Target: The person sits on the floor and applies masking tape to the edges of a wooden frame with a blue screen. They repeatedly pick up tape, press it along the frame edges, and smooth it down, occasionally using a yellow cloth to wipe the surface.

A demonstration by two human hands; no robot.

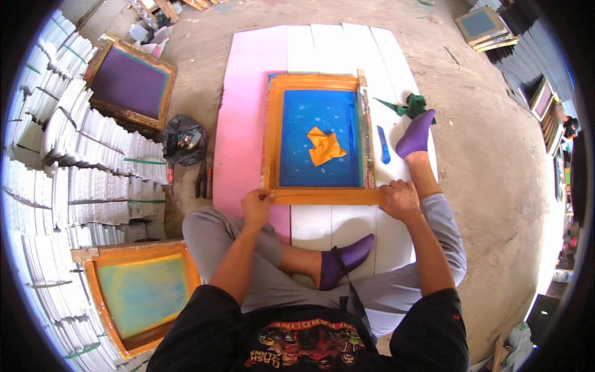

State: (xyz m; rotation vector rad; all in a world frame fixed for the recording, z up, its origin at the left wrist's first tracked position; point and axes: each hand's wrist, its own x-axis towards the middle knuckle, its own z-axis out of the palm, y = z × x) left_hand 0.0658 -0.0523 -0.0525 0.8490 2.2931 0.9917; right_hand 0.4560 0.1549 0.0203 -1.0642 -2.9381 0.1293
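Observation:
A screen-printing frame (273, 133) with an orange-brown border and blue mesh (302, 124) lies flat in front of me. A crumpled yellow-orange piece (326, 147) rests on the mesh. Along the near edge runs a smooth orange-brown strip (328, 197); I cannot tell whether it is tape or the border itself. My left hand (256, 206) pinches its left end, fingers closed. At the right end, my right hand (400, 199) is closed on the strip too. A blue utility knife (384, 146) lies right of the frame, near my purple-socked foot and a green cloth (412, 106).
Pink (248, 93) and white boards lie under the frame. Tall stacks of white sheets (99, 155) line the left, with a purple-mesh frame (131, 82), a yellow-green-mesh frame (145, 285), a black bag (184, 140) and dark-jawed pliers (201, 180). More frames (480, 25) lie at the far right.

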